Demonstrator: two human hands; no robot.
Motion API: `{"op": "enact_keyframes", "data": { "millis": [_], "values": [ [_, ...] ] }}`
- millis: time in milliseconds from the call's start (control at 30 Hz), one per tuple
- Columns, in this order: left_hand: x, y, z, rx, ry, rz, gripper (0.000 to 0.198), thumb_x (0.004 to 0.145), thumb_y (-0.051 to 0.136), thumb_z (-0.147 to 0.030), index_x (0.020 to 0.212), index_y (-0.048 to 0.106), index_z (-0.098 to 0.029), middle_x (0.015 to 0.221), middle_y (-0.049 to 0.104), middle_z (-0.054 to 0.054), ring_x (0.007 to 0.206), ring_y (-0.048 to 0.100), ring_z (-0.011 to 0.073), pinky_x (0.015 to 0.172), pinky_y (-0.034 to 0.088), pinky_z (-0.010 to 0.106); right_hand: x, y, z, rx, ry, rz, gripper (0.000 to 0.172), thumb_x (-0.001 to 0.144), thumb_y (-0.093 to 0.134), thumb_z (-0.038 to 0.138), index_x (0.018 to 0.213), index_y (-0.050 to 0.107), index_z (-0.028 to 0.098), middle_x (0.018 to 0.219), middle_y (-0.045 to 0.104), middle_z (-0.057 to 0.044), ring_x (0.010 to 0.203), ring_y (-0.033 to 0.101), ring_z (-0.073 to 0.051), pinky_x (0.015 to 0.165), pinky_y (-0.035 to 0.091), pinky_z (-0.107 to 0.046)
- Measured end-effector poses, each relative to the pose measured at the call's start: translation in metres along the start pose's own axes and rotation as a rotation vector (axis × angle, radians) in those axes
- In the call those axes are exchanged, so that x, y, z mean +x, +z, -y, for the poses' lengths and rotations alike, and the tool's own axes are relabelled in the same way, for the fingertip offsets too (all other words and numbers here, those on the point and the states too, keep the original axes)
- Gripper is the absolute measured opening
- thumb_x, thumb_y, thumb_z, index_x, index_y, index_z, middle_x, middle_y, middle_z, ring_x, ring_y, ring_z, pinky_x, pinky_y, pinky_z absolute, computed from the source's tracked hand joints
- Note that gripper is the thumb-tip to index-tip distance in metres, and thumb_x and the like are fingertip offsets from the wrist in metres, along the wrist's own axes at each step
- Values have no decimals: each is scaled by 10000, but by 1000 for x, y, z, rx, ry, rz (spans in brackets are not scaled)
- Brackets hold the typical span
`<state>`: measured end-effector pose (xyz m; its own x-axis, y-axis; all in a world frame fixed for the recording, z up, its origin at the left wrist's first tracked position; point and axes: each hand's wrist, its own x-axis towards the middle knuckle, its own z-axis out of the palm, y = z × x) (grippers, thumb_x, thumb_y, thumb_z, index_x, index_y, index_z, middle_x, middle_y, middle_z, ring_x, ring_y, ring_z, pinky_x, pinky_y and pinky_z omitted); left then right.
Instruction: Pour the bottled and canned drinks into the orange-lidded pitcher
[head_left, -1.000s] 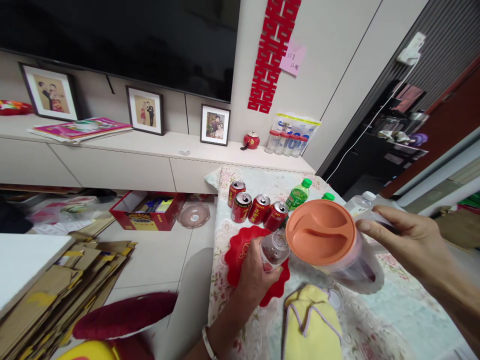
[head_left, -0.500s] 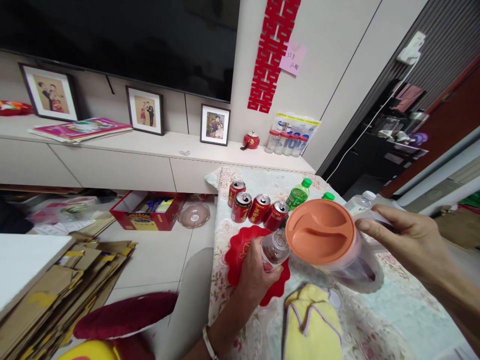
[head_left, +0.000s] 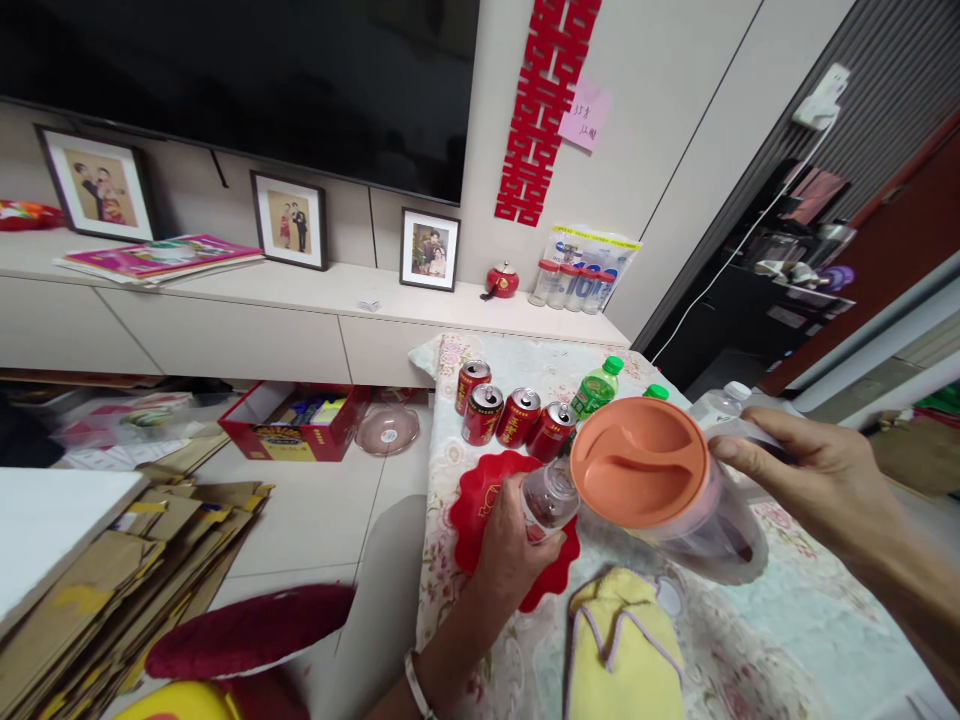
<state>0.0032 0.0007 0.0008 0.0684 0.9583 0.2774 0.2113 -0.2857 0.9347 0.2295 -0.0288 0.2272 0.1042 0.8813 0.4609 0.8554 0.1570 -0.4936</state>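
Observation:
My left hand (head_left: pixel 504 560) is closed around a clear bottle (head_left: pixel 549 503) with a partly hidden label, held over the red scalloped tray (head_left: pixel 474 520). In my right hand (head_left: pixel 814 470) is the handle of a clear plastic pitcher (head_left: pixel 724 540) with an orange lid (head_left: pixel 641 465). The pitcher leans left, its lid edge close to the bottle's top. Something dark reddish shows low in the pitcher. Whether liquid is flowing between them, I cannot tell. A folded yellow cloth (head_left: pixel 626 650) with purple edging lies in front of the pitcher.
Several red drink cans (head_left: pixel 517 418) and a green-capped bottle (head_left: pixel 598 388) stand behind the tray. Another clear bottle (head_left: pixel 720 403) with a white cap is behind the pitcher. A floral cloth (head_left: pixel 450 470) covers the table. Flattened cardboard (head_left: pixel 150 560) is on the floor at left.
Almost nothing differs. Both hands, the bottle and the tilted pitcher keep nearly the same positions.

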Motion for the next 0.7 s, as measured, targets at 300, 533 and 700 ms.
{"op": "enact_keyframes", "data": {
  "millis": [300,533,700],
  "values": [
    [1,0,1,-18,1,-11,646,614,734,-205,1208,496,-298,1158,712,113,1088,721,363,917,600,514,0,-1,2,11,11,3,602,702,745,738,499,543,207,559,422,8,533,412,-147,473,339,-261],
    [0,0,0,-26,6,3,625,629,726,-190,1211,502,-237,1155,704,140,1098,710,344,937,599,501,0,-1,3,0,-10,2,617,717,736,750,513,553,197,555,416,11,518,400,-134,463,314,-248],
    [0,1,2,-25,4,7,653,632,745,-188,1226,485,-266,1173,703,127,1110,713,348,944,602,507,1,-1,2,-16,-13,4,644,709,726,791,510,551,203,552,414,12,519,404,-138,456,326,-249]
  ]
}}
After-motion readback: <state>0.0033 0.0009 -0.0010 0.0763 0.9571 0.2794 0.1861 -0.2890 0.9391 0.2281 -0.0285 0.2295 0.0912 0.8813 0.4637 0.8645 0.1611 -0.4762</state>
